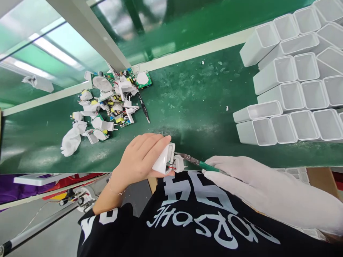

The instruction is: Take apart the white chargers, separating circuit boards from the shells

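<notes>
My bare left hand (144,155) is closed around a white plastic housing (160,160), its open end facing right. A smaller white plug part (179,164) sits at that opening, with red and dark wires showing between the two. My right hand (241,175), in a white glove, grips green-handled pliers (207,166). Their dark metal tip reaches the edge of the opening, above the plug part. I cannot tell whether the jaws are closed on anything.
Left on the green bench (187,96) lies a pile of circuit boards and white plug parts (115,103). Black tweezers (144,109) rest beside it. Rows of empty white housings (265,132) stand at the right. A pale post (99,28) rises behind the pile.
</notes>
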Demonstrator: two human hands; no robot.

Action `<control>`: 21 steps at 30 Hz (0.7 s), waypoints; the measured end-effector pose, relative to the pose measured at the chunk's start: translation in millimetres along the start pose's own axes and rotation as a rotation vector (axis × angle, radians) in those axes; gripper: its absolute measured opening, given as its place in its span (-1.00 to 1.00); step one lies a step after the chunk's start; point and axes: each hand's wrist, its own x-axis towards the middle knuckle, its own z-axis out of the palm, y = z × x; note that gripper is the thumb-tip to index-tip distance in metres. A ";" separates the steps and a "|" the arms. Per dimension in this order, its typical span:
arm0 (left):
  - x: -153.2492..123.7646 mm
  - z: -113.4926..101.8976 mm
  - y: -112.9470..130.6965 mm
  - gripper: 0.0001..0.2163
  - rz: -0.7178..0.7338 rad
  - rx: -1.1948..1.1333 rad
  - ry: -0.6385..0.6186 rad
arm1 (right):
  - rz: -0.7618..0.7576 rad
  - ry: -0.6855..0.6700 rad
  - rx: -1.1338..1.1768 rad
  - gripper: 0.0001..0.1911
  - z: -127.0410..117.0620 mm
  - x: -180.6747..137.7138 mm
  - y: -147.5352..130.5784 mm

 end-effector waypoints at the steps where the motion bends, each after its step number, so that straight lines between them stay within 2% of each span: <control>1: 0.0 -0.1 0.0 -0.35 0.011 0.010 -0.009 | -0.022 -0.010 -0.041 -0.42 1.0 0.3 1.1; 3: 0.2 0.0 0.4 -0.38 0.029 0.020 -0.027 | -0.068 -0.031 -0.139 -0.43 3.5 1.2 4.4; 7: 0.4 -0.4 2.6 -0.43 0.042 0.003 -0.062 | -0.135 0.012 -0.305 -0.45 6.8 0.8 14.1; 9: 0.2 -0.9 3.7 -0.46 0.048 -0.014 -0.085 | -0.262 0.036 -0.425 -0.48 7.5 -2.0 18.4; 12: 0.6 -1.8 4.2 -0.48 0.068 -0.020 -0.115 | -0.524 0.145 -0.678 -0.46 10.3 -6.9 21.8; 15: 2.7 -3.9 3.9 -0.48 0.084 -0.003 -0.135 | -0.607 0.246 -0.776 -0.51 16.5 -9.6 21.6; 17: 4.5 -7.1 4.8 -0.44 0.092 -0.023 -0.148 | -0.578 0.230 -0.710 -0.52 21.8 -11.1 20.9; 18: 5.2 -9.6 6.2 -0.43 0.099 -0.036 -0.163 | -0.516 0.196 -0.614 -0.54 24.6 -12.5 20.9; 21: 6.4 -23.0 13.9 -0.48 0.146 -0.058 -0.277 | -0.223 0.044 -0.248 -0.65 32.9 -19.9 22.7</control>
